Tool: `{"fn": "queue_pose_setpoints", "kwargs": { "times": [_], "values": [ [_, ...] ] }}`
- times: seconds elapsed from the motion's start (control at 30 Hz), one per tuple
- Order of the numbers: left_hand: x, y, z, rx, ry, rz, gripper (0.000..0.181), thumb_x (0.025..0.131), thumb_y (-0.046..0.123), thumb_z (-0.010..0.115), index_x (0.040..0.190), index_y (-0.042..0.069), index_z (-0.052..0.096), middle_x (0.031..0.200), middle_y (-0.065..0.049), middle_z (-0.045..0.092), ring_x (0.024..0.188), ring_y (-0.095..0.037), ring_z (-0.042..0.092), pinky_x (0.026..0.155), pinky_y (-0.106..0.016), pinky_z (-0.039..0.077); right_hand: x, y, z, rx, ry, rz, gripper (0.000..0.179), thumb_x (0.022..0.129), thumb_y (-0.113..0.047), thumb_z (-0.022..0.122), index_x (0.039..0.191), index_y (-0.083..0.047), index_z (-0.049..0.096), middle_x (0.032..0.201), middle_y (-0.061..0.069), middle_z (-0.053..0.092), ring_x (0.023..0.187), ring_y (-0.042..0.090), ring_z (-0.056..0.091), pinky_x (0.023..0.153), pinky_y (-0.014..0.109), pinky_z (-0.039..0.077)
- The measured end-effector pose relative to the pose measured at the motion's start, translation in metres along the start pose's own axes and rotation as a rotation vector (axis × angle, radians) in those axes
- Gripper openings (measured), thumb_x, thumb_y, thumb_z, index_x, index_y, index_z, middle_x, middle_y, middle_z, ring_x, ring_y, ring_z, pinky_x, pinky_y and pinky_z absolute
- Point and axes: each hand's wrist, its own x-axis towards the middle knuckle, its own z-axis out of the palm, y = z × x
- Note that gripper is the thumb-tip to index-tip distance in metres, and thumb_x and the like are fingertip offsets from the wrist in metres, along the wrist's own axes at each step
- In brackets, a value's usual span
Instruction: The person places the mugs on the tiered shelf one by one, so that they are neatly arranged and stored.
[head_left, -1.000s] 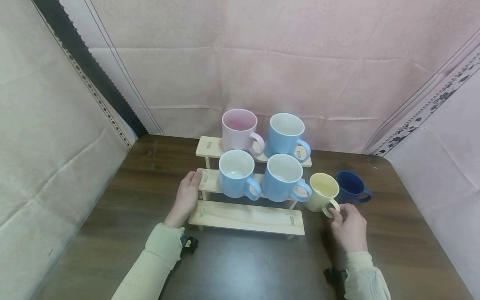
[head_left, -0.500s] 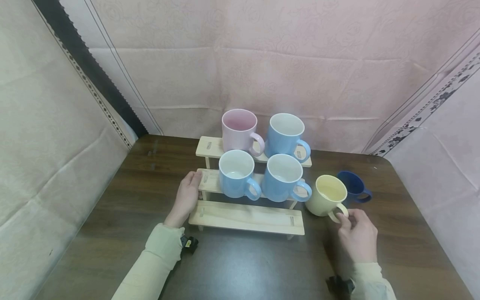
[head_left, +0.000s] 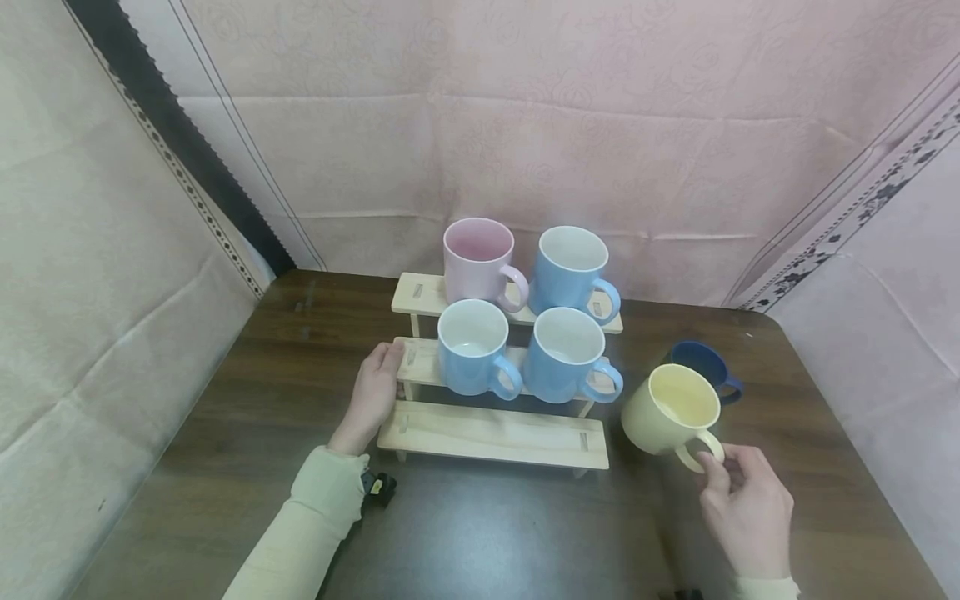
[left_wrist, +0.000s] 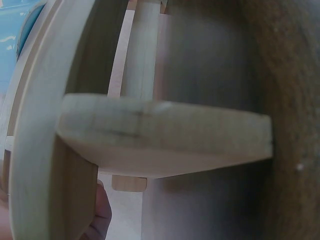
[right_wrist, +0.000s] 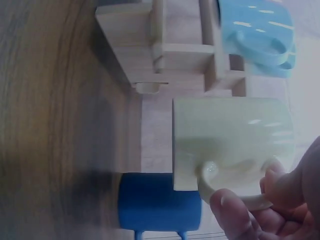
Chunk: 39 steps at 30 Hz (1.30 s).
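Four mugs (head_left: 468, 358) are standing on the rack (head_left: 495, 435), left hand (head_left: 371, 396) is gripping it, right hand (head_left: 750, 504) is pinching yellow mug (head_left: 660, 423), navy mug (right_wrist: 159, 202) is waiting aside

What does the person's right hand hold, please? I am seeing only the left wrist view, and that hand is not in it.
Observer: The right hand pinches the yellow mug by its handle.
Operator: Thank you. Is it standing on something, or is it lifted?
Observer: It is lifted: the right wrist view shows it held above the table.
Operator: And does any other mug stand directly on that surface?
Observer: Yes, the dark blue mug; in the head view it is partly hidden behind the yellow mug.
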Motion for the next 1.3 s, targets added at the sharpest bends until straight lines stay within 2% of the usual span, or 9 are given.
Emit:
{"fn": "queue_pose_setpoints", "kwargs": {
  "times": [0.27,0.4,0.63,0.8,0.9,1.1,1.2,1.3],
  "values": [
    [0.002,-0.001,-0.002,0.013,-0.001,-0.007,0.047,0.105,0.044,0.032,0.105,0.003,0.054,0.074,-0.007,0.047,0.067,-0.026,0.048,0.062,-0.030,0.040,-0.017,-0.014,-0.016,-0.010,-0.012,0.016,0.009,0.084,-0.002,0.074,0.089,-0.002,0.066,0.083,0.004,0.064,0.064,-0.024,0.046,0.057,0.005,0.040],
    [0.002,-0.001,-0.002,0.010,-0.001,-0.009,0.047,0.105,0.044,0.032,0.105,0.003,0.054,0.074,-0.008,0.047,0.067,-0.026,0.048,0.062,-0.030,0.040,-0.024,-0.023,-0.020,0.001,-0.011,-0.020,0.013,0.080,0.001,0.077,0.087,-0.002,0.065,0.079,0.003,0.063,0.063,-0.022,0.048,0.056,0.005,0.042],
    [0.001,-0.003,-0.002,-0.001,-0.001,-0.005,0.046,0.106,0.044,0.032,0.104,0.004,0.054,0.074,-0.008,0.047,0.066,-0.025,0.047,0.061,-0.031,0.039,-0.035,-0.045,-0.020,0.128,-0.012,-0.070,0.017,0.075,0.012,0.076,0.085,0.002,0.066,0.077,-0.004,0.061,0.065,-0.016,0.057,0.056,0.008,0.047],
    [0.000,-0.002,-0.002,-0.007,-0.004,-0.005,0.046,0.106,0.044,0.031,0.105,0.005,0.054,0.075,-0.009,0.047,0.066,-0.025,0.047,0.061,-0.031,0.039,-0.043,-0.060,-0.019,0.194,-0.061,-0.093,0.021,0.075,0.017,0.074,0.084,0.001,0.066,0.078,-0.005,0.059,0.063,-0.009,0.061,0.058,0.011,0.050],
    [0.000,-0.002,-0.002,-0.008,-0.007,-0.004,0.046,0.105,0.045,0.031,0.105,0.005,0.053,0.075,-0.008,0.047,0.066,-0.025,0.047,0.061,-0.031,0.039,-0.046,-0.064,-0.015,0.242,-0.076,-0.168,0.026,0.072,0.021,0.074,0.084,-0.001,0.066,0.079,-0.002,0.059,0.064,-0.006,0.062,0.057,0.013,0.050],
    [-0.001,-0.001,-0.002,-0.013,-0.007,-0.010,0.046,0.105,0.045,0.031,0.105,0.005,0.053,0.076,-0.008,0.047,0.067,-0.024,0.047,0.062,-0.032,0.039,-0.050,-0.068,0.000,0.341,-0.147,-0.405,0.031,0.069,0.020,0.075,0.087,-0.003,0.066,0.082,-0.001,0.058,0.071,-0.003,0.060,0.063,0.010,0.049],
    [-0.001,-0.001,-0.002,-0.016,-0.011,-0.013,0.045,0.105,0.044,0.031,0.105,0.005,0.053,0.076,-0.008,0.047,0.067,-0.024,0.046,0.061,-0.031,0.039,-0.052,-0.074,0.010,0.369,-0.204,-0.461,0.031,0.070,0.016,0.076,0.090,-0.005,0.066,0.083,-0.003,0.057,0.071,0.001,0.059,0.067,0.011,0.049],
    [0.000,-0.001,-0.001,-0.022,-0.017,-0.013,0.045,0.105,0.044,0.032,0.105,0.005,0.053,0.076,-0.007,0.047,0.067,-0.023,0.046,0.061,-0.031,0.039,-0.052,-0.082,0.020,0.394,-0.259,-0.474,0.031,0.073,0.013,0.077,0.092,-0.008,0.066,0.084,-0.005,0.056,0.072,0.004,0.058,0.068,0.012,0.049]
  ]
}}
